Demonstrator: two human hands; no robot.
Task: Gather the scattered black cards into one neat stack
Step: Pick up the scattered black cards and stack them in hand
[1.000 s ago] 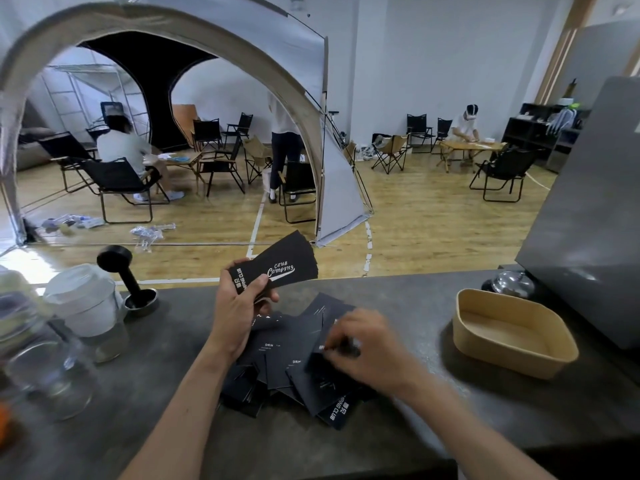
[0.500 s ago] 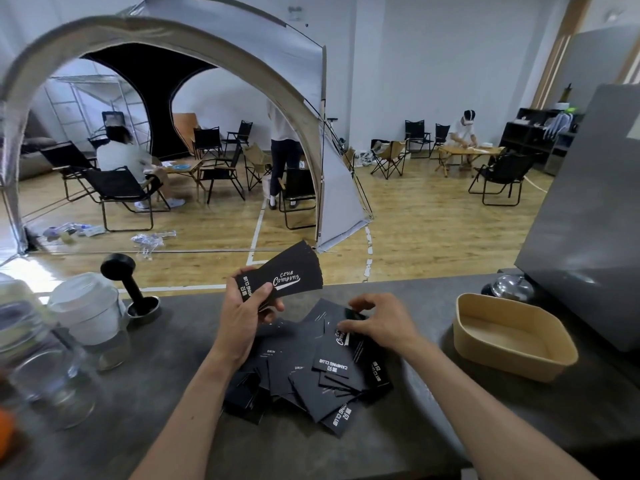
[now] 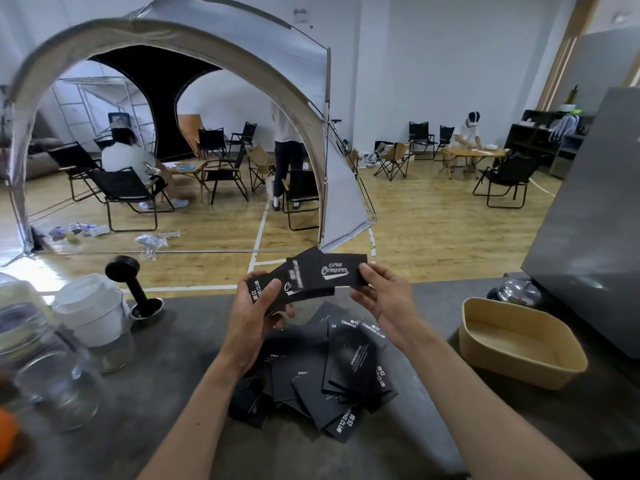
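Observation:
A loose heap of black cards (image 3: 332,372) with white print lies on the dark grey counter (image 3: 180,358), between my forearms. Above the heap my left hand (image 3: 256,313) grips a small stack of black cards (image 3: 294,285), fanned out to the right. My right hand (image 3: 384,299) pinches the right end of one more black card (image 3: 341,273), holding it over the top of that stack. Both hands are lifted off the counter.
A tan paper tray (image 3: 519,341) stands at the right, with a metal bell (image 3: 517,292) behind it and a grey panel (image 3: 595,216) beyond. At the left are glass jars (image 3: 59,386), a white-lidded cup (image 3: 93,310) and a black tamper (image 3: 135,285).
My right hand has lifted a card off the heap and brought it up to the stack in my left hand. The left hand has risen a little.

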